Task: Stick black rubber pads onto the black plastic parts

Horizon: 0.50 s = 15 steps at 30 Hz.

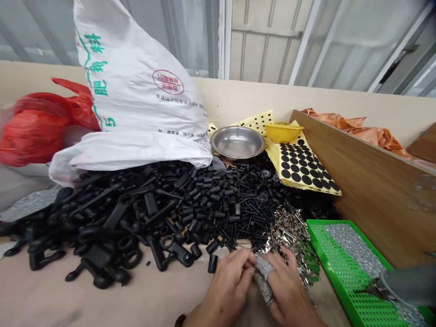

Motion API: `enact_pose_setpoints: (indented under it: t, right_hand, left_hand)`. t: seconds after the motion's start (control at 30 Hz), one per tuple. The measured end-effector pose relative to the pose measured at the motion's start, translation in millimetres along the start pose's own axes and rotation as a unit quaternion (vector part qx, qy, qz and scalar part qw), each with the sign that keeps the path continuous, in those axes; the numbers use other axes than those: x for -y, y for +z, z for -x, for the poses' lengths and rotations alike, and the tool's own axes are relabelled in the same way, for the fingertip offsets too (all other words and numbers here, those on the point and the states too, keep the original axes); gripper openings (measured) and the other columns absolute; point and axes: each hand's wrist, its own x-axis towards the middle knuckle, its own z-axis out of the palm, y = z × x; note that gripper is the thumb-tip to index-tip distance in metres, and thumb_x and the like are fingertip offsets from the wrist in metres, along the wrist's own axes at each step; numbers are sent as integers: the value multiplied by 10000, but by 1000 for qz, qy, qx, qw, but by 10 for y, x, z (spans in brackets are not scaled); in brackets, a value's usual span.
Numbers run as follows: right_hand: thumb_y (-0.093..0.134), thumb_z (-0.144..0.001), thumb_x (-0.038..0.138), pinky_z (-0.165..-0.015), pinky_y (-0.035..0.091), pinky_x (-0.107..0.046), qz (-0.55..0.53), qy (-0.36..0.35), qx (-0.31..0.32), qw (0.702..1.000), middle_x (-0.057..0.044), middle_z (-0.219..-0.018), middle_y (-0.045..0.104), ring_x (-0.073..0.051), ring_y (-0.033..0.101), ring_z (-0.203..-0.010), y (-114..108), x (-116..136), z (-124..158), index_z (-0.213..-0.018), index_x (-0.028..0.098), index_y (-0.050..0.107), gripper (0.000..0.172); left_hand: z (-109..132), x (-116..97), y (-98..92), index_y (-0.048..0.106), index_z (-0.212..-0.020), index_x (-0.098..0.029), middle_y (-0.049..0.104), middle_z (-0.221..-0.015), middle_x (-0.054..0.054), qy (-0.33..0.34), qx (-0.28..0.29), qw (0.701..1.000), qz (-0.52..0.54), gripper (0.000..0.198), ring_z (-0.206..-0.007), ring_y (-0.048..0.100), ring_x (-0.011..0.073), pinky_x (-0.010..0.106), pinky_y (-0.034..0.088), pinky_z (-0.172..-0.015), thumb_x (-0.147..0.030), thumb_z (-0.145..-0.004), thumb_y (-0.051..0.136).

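My left hand and my right hand meet at the front of the table. Grey speckled wraps cover some fingers of my right hand. The fingertips of my left hand are pinched together against these wraps. My right-hand fingers are curled inward, and whatever lies between the two hands is hidden. Just beyond them spreads a pile of small shiny metal clips. Black ribbed screw-like pieces and short black tubes lie behind, with black crank-handle parts to the left.
A green perforated tray with small silvery pieces stands at right, a grey cylindrical tool over it. Behind are a white sack, a steel bowl, a yellow bowl and sheets of black round stickers. A wooden board borders the right.
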Motion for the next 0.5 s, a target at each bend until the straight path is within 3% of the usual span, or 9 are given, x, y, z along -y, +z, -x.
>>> enact_pose_setpoints:
  t: [0.13,0.2,0.27,0.37,0.5]
  right_hand:
    - [434,-485,57,-975,223,-500,3,20,-14,1000,-73,-930,607,-227,529,-850,60,-11,51,-798,194,553,361]
    - [450,-481,54,-962,243,-501,9,38,-26,999,-60,-873,605,-217,524,-812,79,-16,62,-725,196,539,296]
    - [464,-478,50,-943,264,-498,25,41,-40,998,-51,-832,598,-208,513,-780,80,-18,55,-668,193,515,243]
    - [478,-464,50,-929,283,-488,34,42,-41,998,-41,-832,590,-196,500,-770,57,-20,31,-624,189,481,212]
    - [480,-448,59,-935,284,-478,38,47,-34,998,-29,-831,576,-187,488,-775,40,-25,23,-621,187,462,216]
  left_hand:
    - [-2,-37,-56,576,-839,-198,625,-724,-9,-39,17,999,-18,183,-720,590,152,241,448,-665,-48,-772,496]
    - [2,-25,-143,589,-891,-197,646,-774,7,-1,5,998,-67,166,-750,596,163,264,470,-698,-82,-796,517]
    - [-8,27,-253,586,-982,-183,661,-903,54,82,-30,984,-155,190,-868,593,193,312,482,-784,-106,-832,499]
    - [-71,150,-386,550,-1134,-166,586,-1216,121,208,-68,921,-322,307,-1166,474,274,422,430,-928,-86,-858,440]
    - [-212,237,-415,522,-1230,-231,420,-1436,73,259,-30,840,-476,378,-1316,320,310,501,371,-969,-108,-896,395]
